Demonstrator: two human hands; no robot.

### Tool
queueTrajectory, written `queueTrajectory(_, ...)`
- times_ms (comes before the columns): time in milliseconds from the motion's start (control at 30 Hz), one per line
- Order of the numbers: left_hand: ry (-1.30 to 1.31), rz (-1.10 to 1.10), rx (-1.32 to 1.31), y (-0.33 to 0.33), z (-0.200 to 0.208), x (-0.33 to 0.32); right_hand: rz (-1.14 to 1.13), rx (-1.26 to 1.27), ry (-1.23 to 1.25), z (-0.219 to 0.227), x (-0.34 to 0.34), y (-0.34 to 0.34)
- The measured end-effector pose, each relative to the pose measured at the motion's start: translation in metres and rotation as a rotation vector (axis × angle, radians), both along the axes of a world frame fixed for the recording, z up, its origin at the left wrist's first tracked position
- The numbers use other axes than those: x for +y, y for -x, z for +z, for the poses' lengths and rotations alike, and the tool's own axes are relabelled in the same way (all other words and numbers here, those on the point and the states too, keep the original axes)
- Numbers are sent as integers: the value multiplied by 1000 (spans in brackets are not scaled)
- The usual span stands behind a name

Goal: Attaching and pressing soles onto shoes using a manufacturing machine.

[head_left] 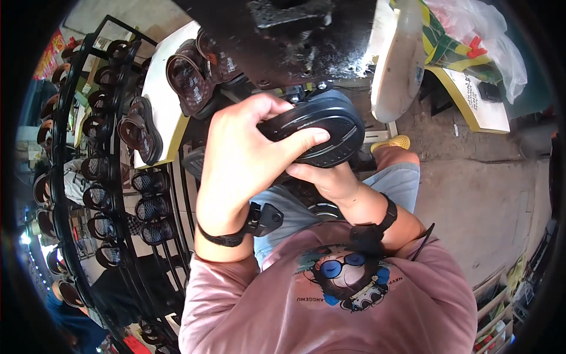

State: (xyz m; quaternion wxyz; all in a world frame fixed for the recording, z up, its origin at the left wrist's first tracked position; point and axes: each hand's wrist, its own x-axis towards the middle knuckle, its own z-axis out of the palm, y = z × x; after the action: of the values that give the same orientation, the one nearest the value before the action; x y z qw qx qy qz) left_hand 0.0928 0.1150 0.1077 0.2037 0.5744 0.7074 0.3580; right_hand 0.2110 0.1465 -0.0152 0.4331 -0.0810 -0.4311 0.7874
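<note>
Both my hands hold a black sandal [339, 133], its ribbed, textured sole turned up toward me. My left hand [236, 147] wraps its near left end, with the thumb lying across the sole and the fingers round the far edge. From below, my right hand [336, 186] grips the near edge; its thumb shows, but its other fingers are hidden under the sandal. The far side of the sandal lies close under a worn dark machine part [295, 56] with small metal fittings; I cannot tell whether they touch.
Brown-lined sandals [191, 82] stand on a white table [171, 68] with a yellow edge at the left. A black rack [59, 153] carries several more. A pale rounded pad [401, 71] hangs right of the machine part. Clear plastic bags [480, 29] lie at the far right.
</note>
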Motion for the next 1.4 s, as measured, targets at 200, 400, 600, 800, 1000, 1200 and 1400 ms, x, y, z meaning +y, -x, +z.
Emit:
queueTrajectory(200,-40,-21,-118,15,-2,-8,9,66,85,8,-11,13)
queueTrajectory(400,-196,74,-678,4,-49,-19,-275,-515,-406,-21,8,-14)
queueTrajectory(600,-402,80,-1234,-22,-90,-29,-439,-519,-364,-19,12,-42)
queueTrajectory(800,-383,48,-1344,-46,-95,-33,-445,-824,-928,54,59,-85)
queueTrajectory(1000,-368,50,-1403,-36,-85,-27,-361,-936,-1138,99,70,-67)
queueTrajectory(1200,-526,270,-744,31,-31,-47,-285,-701,-565,57,40,-30)
queueTrajectory(1400,-928,446,623,135,-28,-94,-255,-673,-345,-20,21,-27)
